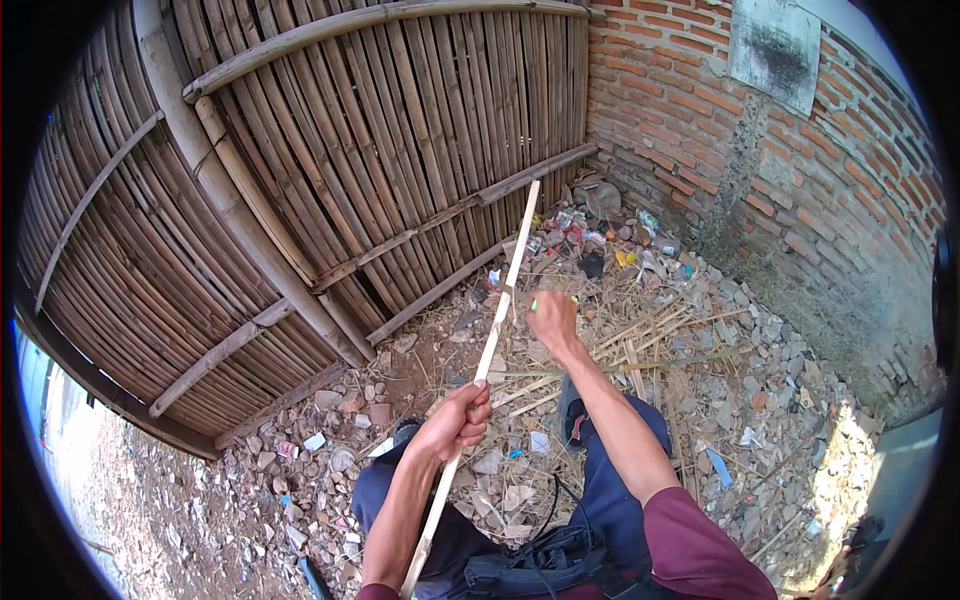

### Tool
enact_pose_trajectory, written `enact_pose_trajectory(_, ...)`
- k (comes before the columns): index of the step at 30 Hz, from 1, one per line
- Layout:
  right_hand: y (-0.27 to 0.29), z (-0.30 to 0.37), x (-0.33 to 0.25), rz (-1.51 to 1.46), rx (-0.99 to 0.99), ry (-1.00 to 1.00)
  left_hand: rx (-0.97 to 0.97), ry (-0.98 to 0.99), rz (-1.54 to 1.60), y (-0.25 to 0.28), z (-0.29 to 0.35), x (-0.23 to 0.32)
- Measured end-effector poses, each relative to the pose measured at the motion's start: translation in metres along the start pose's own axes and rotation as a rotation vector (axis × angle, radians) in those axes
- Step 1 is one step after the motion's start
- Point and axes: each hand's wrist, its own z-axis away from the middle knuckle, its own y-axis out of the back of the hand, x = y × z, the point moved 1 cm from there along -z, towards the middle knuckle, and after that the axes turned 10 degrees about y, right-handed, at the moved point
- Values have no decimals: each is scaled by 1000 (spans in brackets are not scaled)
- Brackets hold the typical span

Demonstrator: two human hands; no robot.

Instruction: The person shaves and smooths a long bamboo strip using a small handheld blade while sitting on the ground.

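A long, pale bamboo strip [498, 318] runs slantwise from my lap up toward the fence. My left hand [457, 420] is closed around its lower part, thumb along the strip. Farther up, my right hand [553, 318] is a fist around a knife [533, 306]; a bit of green shows at the grip. Its short dark blade appears to lie against the strip, though most of the knife is hidden by my fingers.
Split bamboo pieces and shavings [640, 345] lie beyond my knees. Rubble and litter [600, 240] cover the ground up to the corner. A bamboo fence [400, 130] stands left and ahead, a brick wall [690, 130] at right. A black bag [540, 570] rests at my lap.
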Motion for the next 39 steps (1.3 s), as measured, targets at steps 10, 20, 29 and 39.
enact_pose_trajectory(10,8,-1,32,62,47,-142,7,84,13,17,31,-44)
enact_pose_trajectory(20,22,-8,37,74,-11,51,79,83,-129,4,62,-63)
enact_pose_trajectory(29,22,8,118,243,166,-297,98,179,-192,-6,97,-105)
enact_pose_trajectory(39,2,70,212,-323,-715,-812,265,-65,-227,18,109,-76)
